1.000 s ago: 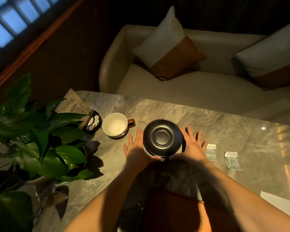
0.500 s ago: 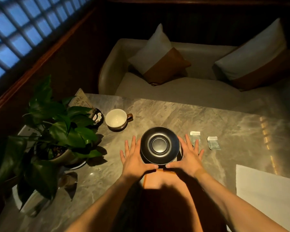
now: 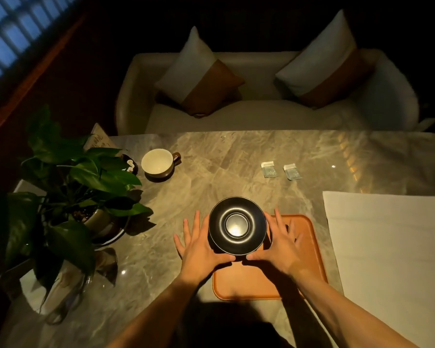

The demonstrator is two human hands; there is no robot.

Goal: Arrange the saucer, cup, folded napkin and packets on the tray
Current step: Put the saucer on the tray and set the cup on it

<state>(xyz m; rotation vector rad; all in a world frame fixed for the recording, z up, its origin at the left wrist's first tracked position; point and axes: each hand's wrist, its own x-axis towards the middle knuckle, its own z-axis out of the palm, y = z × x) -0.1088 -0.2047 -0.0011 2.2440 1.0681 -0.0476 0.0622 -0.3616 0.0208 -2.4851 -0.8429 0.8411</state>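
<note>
A black saucer point(image 3: 237, 226) is held between my two hands, over the far left corner of the orange tray point(image 3: 266, 280). My left hand point(image 3: 200, 244) cups its left rim and my right hand point(image 3: 281, 243) cups its right rim, thumbs under the near edge and fingers spread. A white cup point(image 3: 158, 163) with a brown handle stands on the marble table at the far left. Two small packets point(image 3: 269, 169) point(image 3: 291, 171) lie side by side at the far right. A large white napkin point(image 3: 389, 249) lies flat to the right of the tray.
A potted green plant point(image 3: 78, 187) on a dish stands at the left, close to my left hand. A small dark holder point(image 3: 131, 165) and a card sit behind it. A cream sofa point(image 3: 261, 114) with two cushions lies beyond the marble table point(image 3: 224, 156).
My hands have drawn the saucer back toward me, from over the bare table to above the tray's far left corner. The tray and napkin have come into fuller view.
</note>
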